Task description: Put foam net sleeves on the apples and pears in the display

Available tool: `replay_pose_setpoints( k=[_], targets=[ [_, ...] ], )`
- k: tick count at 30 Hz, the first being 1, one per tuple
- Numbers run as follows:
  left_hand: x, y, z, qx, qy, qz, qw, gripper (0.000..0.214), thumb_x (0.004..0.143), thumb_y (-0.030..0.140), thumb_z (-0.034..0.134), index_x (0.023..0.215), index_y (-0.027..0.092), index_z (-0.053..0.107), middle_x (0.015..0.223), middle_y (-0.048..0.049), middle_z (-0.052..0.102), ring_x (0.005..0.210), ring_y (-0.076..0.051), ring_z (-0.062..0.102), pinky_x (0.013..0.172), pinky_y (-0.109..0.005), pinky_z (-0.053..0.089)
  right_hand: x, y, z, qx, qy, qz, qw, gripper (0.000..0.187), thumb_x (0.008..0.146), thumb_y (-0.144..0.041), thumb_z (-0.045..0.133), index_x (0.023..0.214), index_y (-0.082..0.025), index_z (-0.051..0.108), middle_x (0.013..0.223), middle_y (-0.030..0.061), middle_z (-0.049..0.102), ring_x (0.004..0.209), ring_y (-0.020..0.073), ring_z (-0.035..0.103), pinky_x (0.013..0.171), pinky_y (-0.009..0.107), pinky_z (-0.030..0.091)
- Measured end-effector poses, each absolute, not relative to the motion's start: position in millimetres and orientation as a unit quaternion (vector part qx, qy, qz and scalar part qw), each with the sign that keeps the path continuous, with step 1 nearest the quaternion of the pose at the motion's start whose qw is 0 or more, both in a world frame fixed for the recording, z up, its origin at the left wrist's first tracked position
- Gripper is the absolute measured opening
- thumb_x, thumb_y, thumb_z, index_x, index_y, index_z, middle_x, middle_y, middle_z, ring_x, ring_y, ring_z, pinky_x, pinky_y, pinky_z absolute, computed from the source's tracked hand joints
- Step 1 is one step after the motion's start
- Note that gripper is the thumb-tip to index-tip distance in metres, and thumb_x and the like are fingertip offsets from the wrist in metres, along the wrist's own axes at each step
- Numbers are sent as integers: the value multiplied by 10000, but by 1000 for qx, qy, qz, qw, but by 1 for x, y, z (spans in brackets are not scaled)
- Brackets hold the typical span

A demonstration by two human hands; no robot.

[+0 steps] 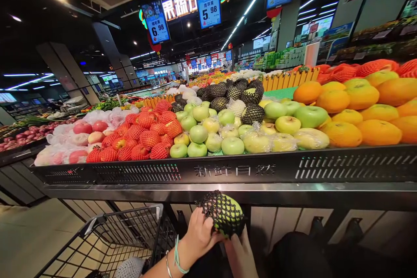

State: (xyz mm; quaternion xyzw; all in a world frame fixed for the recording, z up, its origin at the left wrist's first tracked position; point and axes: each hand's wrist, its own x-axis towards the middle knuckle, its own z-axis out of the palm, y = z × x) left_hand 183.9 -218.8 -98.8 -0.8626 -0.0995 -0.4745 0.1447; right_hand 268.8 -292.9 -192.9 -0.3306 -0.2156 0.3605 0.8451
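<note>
In front of the display's metal edge, both my hands hold a round green fruit (228,213) in a black foam net. My left hand (200,230) grips its left side, fingers curled over the net. My right hand (239,245) closes round the fruit from below right, its fingers partly hidden. The net covers most of the fruit, while smooth green skin shows at the upper right. Just beyond lie loose green apples (233,145) and, further back, a heap of fruit in black nets (218,89).
A black shopping cart (122,226) stands at lower left with a grey mesh item (130,267) in it. A black slatted rail (234,169) fronts the display. Red-netted fruit (150,139) lies left, oranges (342,132) right. Price signs (208,4) hang overhead.
</note>
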Motion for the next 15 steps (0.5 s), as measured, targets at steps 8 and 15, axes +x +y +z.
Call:
replay_pose_setpoints(
  k=[8, 15],
  targets=[
    [180, -221, -82, -900, 63, -429, 39, 405, 977, 396, 329, 1160, 131, 574, 870, -108, 728, 873, -234, 690, 809, -375, 563, 306, -292, -193, -326, -124, 366, 863, 463, 773, -530, 671, 1188, -328, 626, 924, 20, 741, 794, 208, 704, 732, 356, 590],
    [183, -227, -91, -736, -135, -480, -458, 859, 811, 753, 413, 1493, 278, 194, 1561, -139, 267, 1414, -315, 320, 1136, -484, 311, 326, -312, -174, -398, -275, 322, 814, 774, 766, -422, 718, 1447, -327, 361, 1391, 63, 537, 1201, 263, 575, 961, 381, 512]
  ],
)
